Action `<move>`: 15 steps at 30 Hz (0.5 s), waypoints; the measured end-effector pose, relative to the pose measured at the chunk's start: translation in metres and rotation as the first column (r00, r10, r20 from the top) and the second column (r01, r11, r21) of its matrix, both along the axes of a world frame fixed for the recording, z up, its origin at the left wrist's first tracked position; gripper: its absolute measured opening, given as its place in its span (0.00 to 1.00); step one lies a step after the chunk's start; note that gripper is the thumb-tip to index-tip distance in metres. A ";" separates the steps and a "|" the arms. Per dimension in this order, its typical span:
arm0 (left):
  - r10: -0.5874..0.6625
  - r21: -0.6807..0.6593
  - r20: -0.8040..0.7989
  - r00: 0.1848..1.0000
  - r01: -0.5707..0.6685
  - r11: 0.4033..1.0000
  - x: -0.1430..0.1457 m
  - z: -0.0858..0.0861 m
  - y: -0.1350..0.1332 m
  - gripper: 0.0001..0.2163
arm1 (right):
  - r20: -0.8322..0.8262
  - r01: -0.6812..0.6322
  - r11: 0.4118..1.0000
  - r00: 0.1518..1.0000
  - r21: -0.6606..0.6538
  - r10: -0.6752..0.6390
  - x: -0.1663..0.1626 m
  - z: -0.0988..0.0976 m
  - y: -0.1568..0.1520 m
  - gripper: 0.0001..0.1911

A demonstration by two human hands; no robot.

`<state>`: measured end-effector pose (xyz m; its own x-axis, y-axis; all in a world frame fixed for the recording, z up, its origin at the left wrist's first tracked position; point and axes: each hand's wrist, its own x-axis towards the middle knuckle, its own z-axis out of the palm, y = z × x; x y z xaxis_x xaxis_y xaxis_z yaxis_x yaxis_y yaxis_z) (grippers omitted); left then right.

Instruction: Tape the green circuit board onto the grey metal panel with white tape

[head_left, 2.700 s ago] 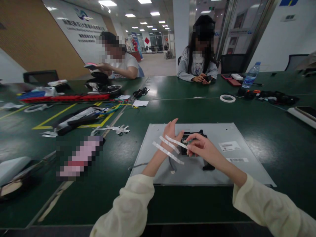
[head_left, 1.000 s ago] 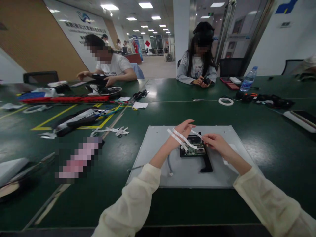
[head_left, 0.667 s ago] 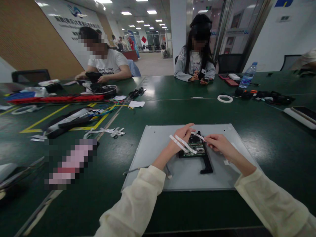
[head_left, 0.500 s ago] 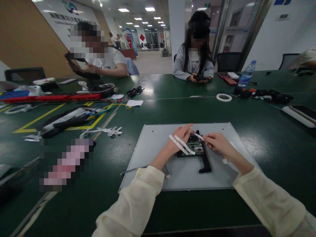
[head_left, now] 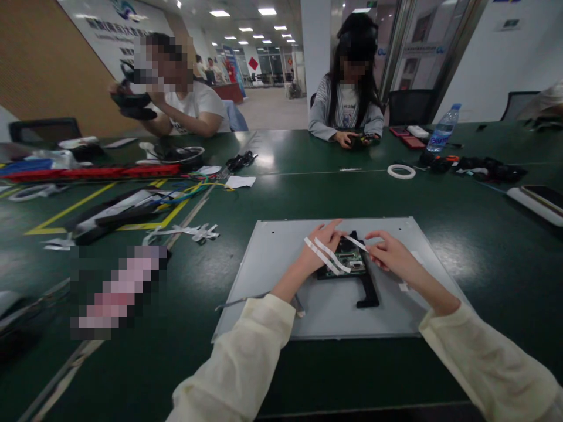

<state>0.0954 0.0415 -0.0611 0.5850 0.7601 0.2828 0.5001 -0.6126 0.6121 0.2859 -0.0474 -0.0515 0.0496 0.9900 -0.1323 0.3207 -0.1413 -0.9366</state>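
Note:
A short strip of white tape (head_left: pixel 355 242) stretches between my two hands above a green circuit board (head_left: pixel 347 261) set in a black bracket (head_left: pixel 368 290). The fingers of my right hand (head_left: pixel 389 253) pinch its right end. At the left end are the fingertips of my left hand (head_left: pixel 320 249), closed on the strip; one finger points outward and my thumb is hidden. Two more white strips (head_left: pixel 328 258) cling across the back of my left hand, their loose ends hanging over the board. Board and bracket rest on a light grey panel (head_left: pixel 272 258), with my left hand covering the board's left part.
A grey cable (head_left: pixel 244 302) lies on the panel's left side. Crossed white strips (head_left: pixel 193 233) and a dark tool-like bundle (head_left: pixel 118 214) are on the green table to the left. Farther off are a tape roll (head_left: pixel 401 171), a bottle (head_left: pixel 444 130) and two people seated opposite.
My right hand has shifted slightly right, its upper fingers lifting while the pinch on the strip stays. My left hand barely moves. Across the table, one person has raised a dark headset-like object.

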 end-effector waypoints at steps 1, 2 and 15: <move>0.006 -0.009 -0.001 1.000 -0.006 1.000 0.000 -0.002 0.001 0.17 | 0.055 -0.003 1.000 0.998 0.025 0.002 0.000 -0.001 -0.001 0.16; 0.013 -0.016 -0.003 1.000 -0.013 1.000 0.001 -0.003 0.002 0.18 | 0.130 -0.012 0.998 0.991 0.057 0.005 0.000 -0.001 -0.002 0.14; 0.011 -0.024 -0.010 1.000 -0.011 1.000 0.002 -0.007 0.006 0.19 | 0.902 -0.075 0.992 0.428 0.099 -0.058 -0.025 0.012 -0.019 0.10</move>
<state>0.0970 0.0471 -0.0681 0.5792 0.7731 0.2586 0.5132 -0.5923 0.6211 0.2604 -0.0659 -0.0393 0.0657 0.9940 0.0872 0.9915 -0.0552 -0.1181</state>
